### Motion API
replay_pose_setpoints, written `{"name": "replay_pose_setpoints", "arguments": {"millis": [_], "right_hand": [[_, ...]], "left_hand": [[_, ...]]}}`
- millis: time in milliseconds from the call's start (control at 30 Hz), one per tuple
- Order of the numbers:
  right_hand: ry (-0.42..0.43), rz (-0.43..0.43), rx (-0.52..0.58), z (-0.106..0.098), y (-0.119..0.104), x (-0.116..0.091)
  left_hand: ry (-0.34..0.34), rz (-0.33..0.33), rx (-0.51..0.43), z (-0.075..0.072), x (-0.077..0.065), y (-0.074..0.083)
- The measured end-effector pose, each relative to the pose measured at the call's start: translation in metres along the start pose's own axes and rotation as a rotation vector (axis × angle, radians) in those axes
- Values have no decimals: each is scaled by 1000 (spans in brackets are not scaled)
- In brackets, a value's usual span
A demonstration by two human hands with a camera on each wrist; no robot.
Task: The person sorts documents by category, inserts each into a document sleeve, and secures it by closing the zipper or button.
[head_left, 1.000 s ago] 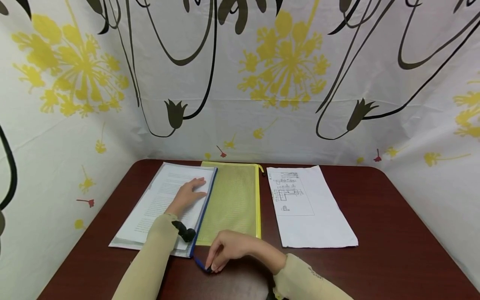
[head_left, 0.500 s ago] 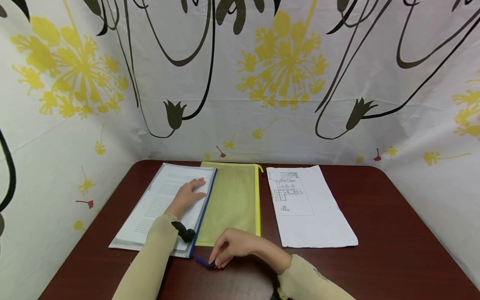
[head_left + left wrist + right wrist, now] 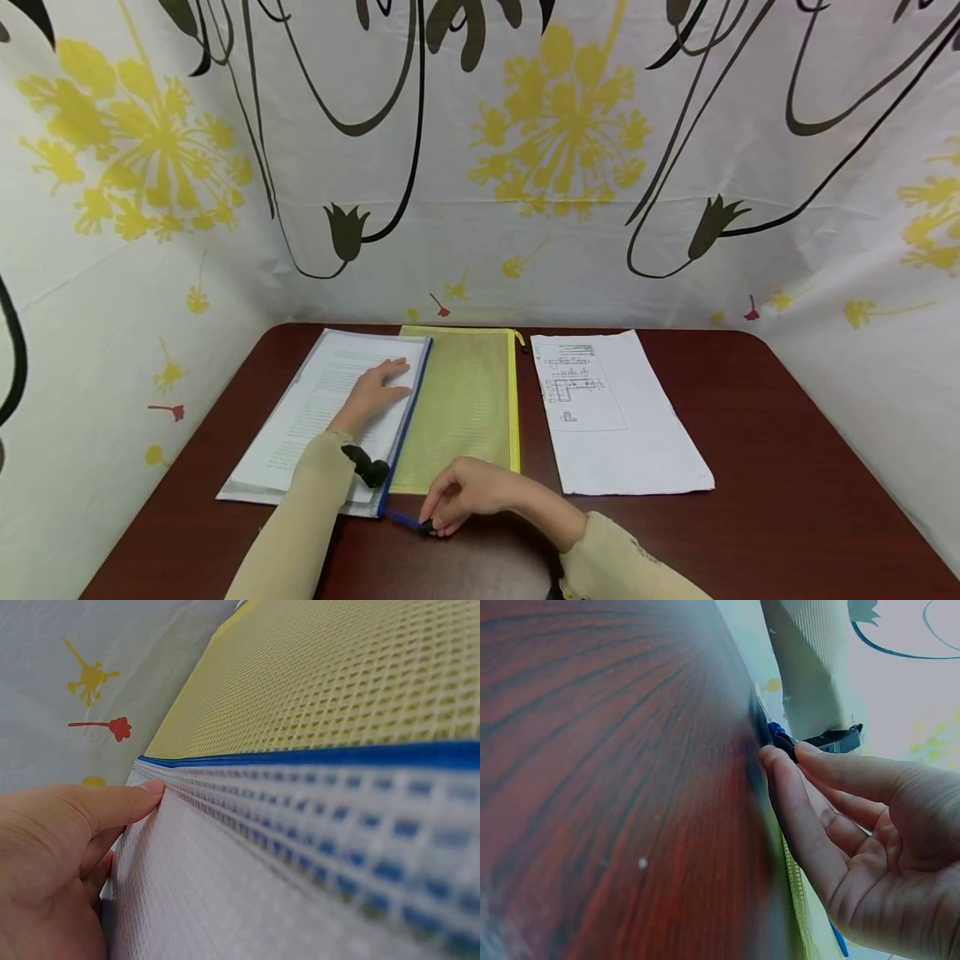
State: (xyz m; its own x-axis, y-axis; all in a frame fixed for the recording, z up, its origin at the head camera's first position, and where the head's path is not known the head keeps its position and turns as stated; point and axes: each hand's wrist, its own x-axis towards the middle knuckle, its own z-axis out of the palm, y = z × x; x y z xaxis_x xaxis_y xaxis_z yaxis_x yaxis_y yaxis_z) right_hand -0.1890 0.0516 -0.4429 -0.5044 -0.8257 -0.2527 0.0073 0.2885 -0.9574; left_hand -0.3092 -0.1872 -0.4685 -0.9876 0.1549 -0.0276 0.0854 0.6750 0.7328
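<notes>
A clear mesh zip folder (image 3: 363, 507) with a blue zipper edge lies at the left, printed white sheets (image 3: 322, 400) showing through it. On its right part rests my left hand (image 3: 372, 392), fingers spread and relaxed. In the left wrist view the thumb (image 3: 152, 790) touches the mesh just beside the blue zipper (image 3: 315, 755). My right hand (image 3: 472, 487) is in front of the folder's near right corner. Its thumb and forefinger pinch the dark end of a zipper pull (image 3: 427, 526), whose blue strap (image 3: 403, 519) runs to the corner.
Beside the clear folder, partly under its edge, lies a yellow mesh zip folder (image 3: 461, 400). A white sheet with a technical drawing (image 3: 622, 417) lies to the right. All sit on a dark red-brown table (image 3: 787, 467), backed by a patterned curtain (image 3: 465, 167).
My right hand has shifted slightly away from me and to the right with the zipper pull. The left hand stays in place on the folder.
</notes>
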Motion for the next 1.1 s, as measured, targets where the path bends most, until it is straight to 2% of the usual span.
{"name": "replay_pose_setpoints", "arguments": {"millis": [367,733,900,1100], "right_hand": [[26,4,9,-4,2,-6],[71,7,15,-23,1,-21],[101,-13,-5,-35,4,-34],[174,-13,-35,-53,9,-55]], "left_hand": [[3,0,-7,3,4,-2],[4,4,3,-3,1,5],[-6,3,5,-8,-1,0],[21,6,13,-21,-3,-13]]}}
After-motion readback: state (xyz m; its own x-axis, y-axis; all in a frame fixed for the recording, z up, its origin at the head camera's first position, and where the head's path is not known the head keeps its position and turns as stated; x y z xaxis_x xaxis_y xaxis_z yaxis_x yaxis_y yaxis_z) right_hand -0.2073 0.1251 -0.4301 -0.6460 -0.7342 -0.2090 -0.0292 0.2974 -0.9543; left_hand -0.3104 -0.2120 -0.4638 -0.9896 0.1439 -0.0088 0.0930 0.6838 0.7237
